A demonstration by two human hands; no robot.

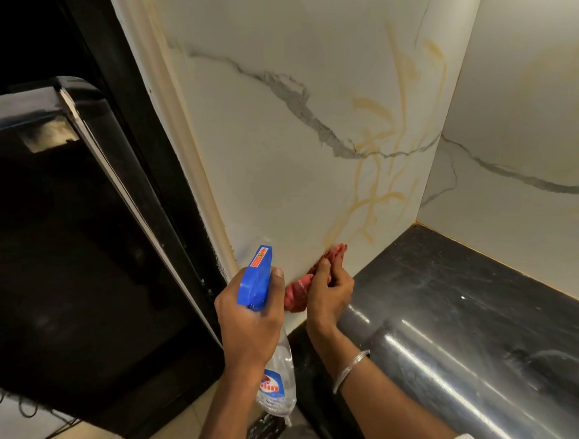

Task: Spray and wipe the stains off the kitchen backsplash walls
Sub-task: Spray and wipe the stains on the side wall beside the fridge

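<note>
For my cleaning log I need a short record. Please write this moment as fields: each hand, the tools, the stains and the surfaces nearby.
left hand: grips the spray bottle, blue nozzle pointing toward the wall
right hand: holds the red cloth against the bottom of the wall
backsplash wall: white with grey veins
stains: yellow-orange streaks above the cloth, not yet wiped off
countertop: dark and glossy, meets the wall at the corner
black appliance: stands left of the wall
bangle: silver, on the right wrist
</note>
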